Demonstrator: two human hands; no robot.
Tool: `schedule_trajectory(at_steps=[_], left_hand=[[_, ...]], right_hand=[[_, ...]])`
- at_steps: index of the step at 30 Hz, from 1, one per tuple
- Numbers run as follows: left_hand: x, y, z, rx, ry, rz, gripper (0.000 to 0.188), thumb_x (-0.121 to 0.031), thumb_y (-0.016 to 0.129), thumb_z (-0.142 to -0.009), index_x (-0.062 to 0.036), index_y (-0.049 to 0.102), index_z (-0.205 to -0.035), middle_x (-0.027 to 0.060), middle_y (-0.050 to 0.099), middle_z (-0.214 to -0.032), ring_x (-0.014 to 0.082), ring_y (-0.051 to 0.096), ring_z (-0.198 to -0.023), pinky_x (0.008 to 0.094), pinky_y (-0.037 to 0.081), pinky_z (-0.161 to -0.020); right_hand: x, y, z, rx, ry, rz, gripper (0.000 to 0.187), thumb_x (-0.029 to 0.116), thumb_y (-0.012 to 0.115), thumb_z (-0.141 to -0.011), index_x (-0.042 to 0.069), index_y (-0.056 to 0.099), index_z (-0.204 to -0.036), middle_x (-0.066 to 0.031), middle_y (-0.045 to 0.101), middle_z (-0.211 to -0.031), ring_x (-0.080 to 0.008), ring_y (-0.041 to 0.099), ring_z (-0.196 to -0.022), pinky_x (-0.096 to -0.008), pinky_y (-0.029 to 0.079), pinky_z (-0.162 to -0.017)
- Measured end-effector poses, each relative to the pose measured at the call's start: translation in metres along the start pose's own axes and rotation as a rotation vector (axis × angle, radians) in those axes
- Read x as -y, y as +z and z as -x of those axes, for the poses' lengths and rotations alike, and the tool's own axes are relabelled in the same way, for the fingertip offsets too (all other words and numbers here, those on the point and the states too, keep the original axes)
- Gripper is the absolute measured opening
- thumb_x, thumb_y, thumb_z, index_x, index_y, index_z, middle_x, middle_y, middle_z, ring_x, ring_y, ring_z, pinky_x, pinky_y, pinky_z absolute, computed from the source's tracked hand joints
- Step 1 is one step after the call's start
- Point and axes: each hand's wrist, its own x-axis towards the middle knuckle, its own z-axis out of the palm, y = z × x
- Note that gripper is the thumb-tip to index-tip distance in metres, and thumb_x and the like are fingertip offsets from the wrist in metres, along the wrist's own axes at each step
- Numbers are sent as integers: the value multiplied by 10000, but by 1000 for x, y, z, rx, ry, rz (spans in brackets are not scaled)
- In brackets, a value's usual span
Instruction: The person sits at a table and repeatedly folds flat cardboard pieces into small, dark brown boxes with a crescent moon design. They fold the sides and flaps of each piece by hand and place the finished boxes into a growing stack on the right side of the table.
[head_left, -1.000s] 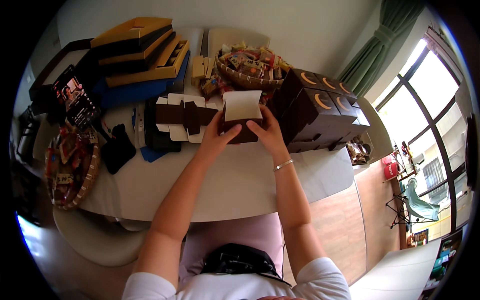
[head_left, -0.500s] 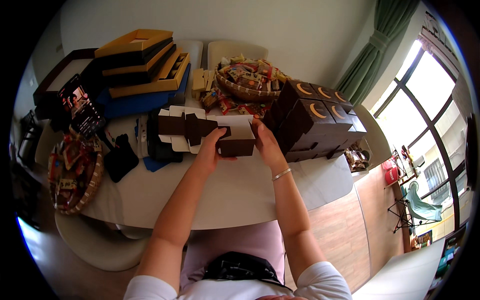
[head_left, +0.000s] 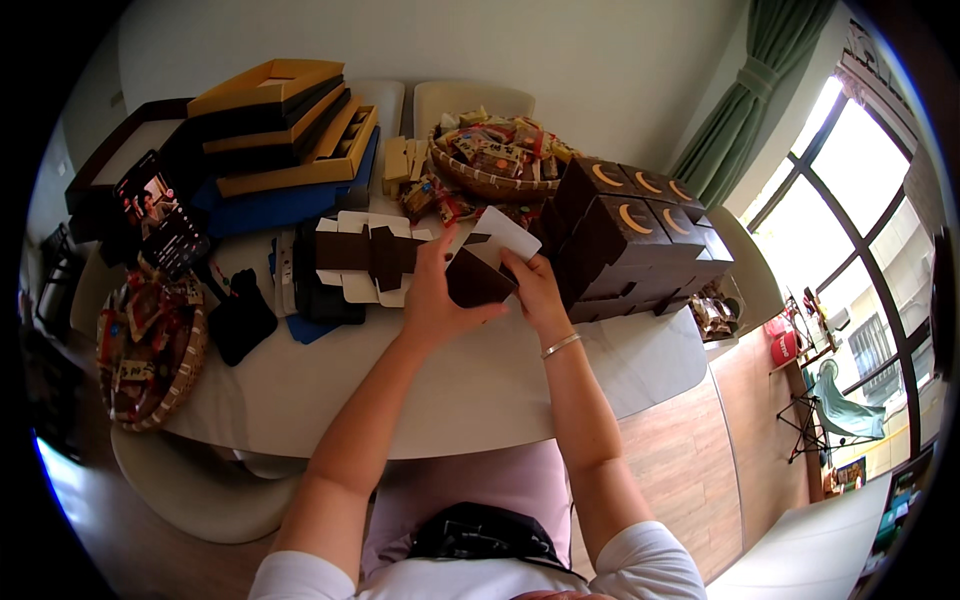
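Note:
A small dark brown cardboard box (head_left: 478, 275) with a white inner flap is held above the white table (head_left: 440, 390) by both hands. My left hand (head_left: 432, 290) grips its left side and my right hand (head_left: 532, 285) holds its right side under the raised white flap. Just left of it lie flat, unfolded brown-and-white box blanks (head_left: 365, 255). To the right stands a stack of finished dark brown boxes (head_left: 625, 245) with orange crescent marks.
A wicker basket of wrapped snacks (head_left: 492, 155) stands at the back. Yellow and dark trays (head_left: 285, 120) are stacked on blue sheets back left. Another wicker basket of snacks (head_left: 140, 350) sits at the left edge. A phone on a stand (head_left: 160, 215) and a black pouch (head_left: 238, 320) lie left.
The box has been turned and tilted in both hands, and its white flap now angles up to the right. The hands stay in about the same place over the table.

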Motion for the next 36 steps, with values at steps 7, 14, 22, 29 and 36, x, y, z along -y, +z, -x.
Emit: schedule_trajectory(at_steps=[7, 14, 22, 29, 36], left_hand=[[-11, 6, 7, 53, -79, -112, 987, -199, 877, -599, -152, 325, -1416, 163, 425, -1314, 368, 496, -1206, 459, 537, -859], [-13, 4, 6, 38, -5, -241, 902, -109, 839, -594, -175, 373, -1363, 129, 443, -1305, 369, 500, -1200, 464, 562, -818], [-20, 3, 5, 34, -16, -229, 888, -103, 839, -595, -181, 387, -1355, 112, 446, -1315, 362, 497, -1207, 457, 572, -827], [-19, 2, 5, 30, -31, -220, 889, -112, 841, -608, -185, 382, -1366, 117, 441, -1324, 361, 488, -1226, 456, 573, -830], [-14, 4, 6, 2, -32, -283, 931, -111, 844, -599, -181, 372, -1399, 119, 428, -1357, 372, 478, -1240, 451, 572, -828]], right_hand=[[1, 5, 2, -3, 7, 76, 271, 215, 626, -982, 18, 675, -1162, -5, 692, -1003, -73, 636, -869, -237, 522, -749], [17, 11, 9, 41, -315, 79, 336, 89, 662, -933, 4, 637, -1257, -43, 674, -1133, -98, 618, -994, -235, 492, -867], [14, 15, 10, -12, -292, 269, 356, 30, 651, -909, 41, 641, -1265, -28, 672, -1155, -99, 613, -1007, -241, 495, -855], [17, 19, 15, 64, -246, 219, 352, 160, 618, -978, 47, 614, -1312, -30, 645, -1216, -109, 586, -1093, -239, 470, -911], [8, 21, 12, 191, -298, 131, 382, 188, 566, -1018, 44, 564, -1372, -59, 602, -1319, -148, 555, -1199, -274, 441, -1006]])
